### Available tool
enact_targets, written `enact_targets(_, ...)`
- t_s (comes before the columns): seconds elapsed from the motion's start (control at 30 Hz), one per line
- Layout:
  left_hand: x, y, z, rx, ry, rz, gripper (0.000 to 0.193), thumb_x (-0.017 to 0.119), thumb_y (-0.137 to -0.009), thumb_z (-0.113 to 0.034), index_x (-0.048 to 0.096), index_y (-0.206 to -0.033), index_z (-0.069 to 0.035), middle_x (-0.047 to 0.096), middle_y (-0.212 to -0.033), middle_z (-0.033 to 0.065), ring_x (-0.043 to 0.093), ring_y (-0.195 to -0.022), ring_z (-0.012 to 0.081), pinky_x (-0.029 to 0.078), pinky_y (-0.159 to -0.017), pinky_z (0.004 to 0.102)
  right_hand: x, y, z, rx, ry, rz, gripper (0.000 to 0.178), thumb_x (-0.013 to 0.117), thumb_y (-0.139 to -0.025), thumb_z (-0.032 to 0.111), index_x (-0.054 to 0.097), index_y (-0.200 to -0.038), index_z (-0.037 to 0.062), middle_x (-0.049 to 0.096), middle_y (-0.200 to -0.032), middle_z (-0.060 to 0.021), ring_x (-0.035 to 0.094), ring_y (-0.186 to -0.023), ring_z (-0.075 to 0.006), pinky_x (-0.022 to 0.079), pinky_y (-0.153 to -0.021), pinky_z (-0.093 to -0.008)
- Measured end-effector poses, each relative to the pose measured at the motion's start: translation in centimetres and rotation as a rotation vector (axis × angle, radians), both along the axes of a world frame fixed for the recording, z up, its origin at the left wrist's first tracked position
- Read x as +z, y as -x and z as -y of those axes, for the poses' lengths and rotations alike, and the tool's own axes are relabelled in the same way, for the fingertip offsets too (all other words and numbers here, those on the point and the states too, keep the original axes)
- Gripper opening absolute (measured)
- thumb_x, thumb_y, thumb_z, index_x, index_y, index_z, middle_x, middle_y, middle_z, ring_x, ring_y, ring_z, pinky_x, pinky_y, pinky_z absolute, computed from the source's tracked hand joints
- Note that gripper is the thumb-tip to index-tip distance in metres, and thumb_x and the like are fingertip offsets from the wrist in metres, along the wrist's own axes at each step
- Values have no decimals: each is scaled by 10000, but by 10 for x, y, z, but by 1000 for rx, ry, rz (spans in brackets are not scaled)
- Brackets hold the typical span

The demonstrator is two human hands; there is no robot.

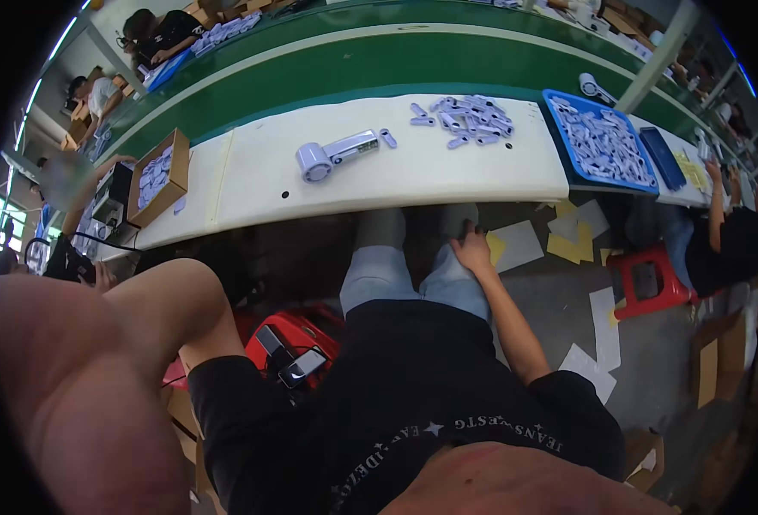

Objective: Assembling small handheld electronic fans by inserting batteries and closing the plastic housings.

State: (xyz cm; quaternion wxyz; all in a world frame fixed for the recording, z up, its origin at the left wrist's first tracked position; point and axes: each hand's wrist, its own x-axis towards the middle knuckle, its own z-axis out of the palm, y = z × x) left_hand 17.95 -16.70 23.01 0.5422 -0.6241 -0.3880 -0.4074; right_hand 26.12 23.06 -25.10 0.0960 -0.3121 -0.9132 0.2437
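Note:
My right hand point(471, 250) lies on my right knee, fingers stretched out, holding nothing. My left arm point(194, 292) is bent sharply back toward the camera; its end fills the lower left as a large blurred patch of skin, and its fingers are hidden. Ahead on the white worktable point(259, 189) lies a lavender device point(336, 154) with a round head and a handle, like a handheld fan. One small lavender part point(387, 138) sits by its handle end. Farther right, a loose pile of similar small parts point(473, 118) is spread out. Neither hand touches these.
A blue tray point(559, 159) full of lavender parts stands at right, a cardboard box point(173, 176) of parts at left. Behind runs a green conveyor point(310, 69). Co-workers sit on both sides. Red stool point(645, 279) and scattered papers point(597, 330) are on the floor; phones point(301, 367) lie beside me.

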Motion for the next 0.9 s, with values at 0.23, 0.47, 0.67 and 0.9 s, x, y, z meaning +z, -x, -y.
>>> enact_targets(0.23, -4, -40, 12, 16, 66, -52, 511, 467, -922, -491, 504, -1112, -19, 575, -1165, 174, 577, -950, 300, 400, -918, 536, -9, 32, 0, -64, 89, 381, 891, 617, -783, 515, 220, -1419, 35, 368, -1385, -269, 373, -1283, -428, 415, -940, -576)
enact_targets(0.47, -110, -26, -98, -334, 557, 659, 366, 586, -860, -290, 608, -1048, 24, 641, -934, 149, 606, -867, 284, 477, -801, 390, -14, 32, -2, -92, 145, 396, 806, 566, -838, 501, 252, -1424, 44, 366, -1405, -259, 377, -1293, -427, 407, -960, -580)
enact_targets(0.67, -406, 24, -92, 527, 1640, 1271, 717, 594, -860, -476, 433, -1302, 65, 499, -1270, 292, 493, -1185, 409, 393, -1003, 442, 3, 15, 3, -127, 216, 170, 788, 636, -787, 485, 360, -1353, 12, 487, -1295, -267, 469, -1202, -428, 437, -962, -457)
enact_targets(0.9, -448, 20, -99, 639, 1562, 1580, 856, 583, -814, -600, 390, -1332, 54, 434, -1304, 331, 399, -1231, 479, 344, -1034, 485, -14, -19, -13, -206, 348, -146, 491, 654, -813, 370, 581, -1139, 10, 627, -1080, -223, 602, -1022, -358, 477, -900, -404)
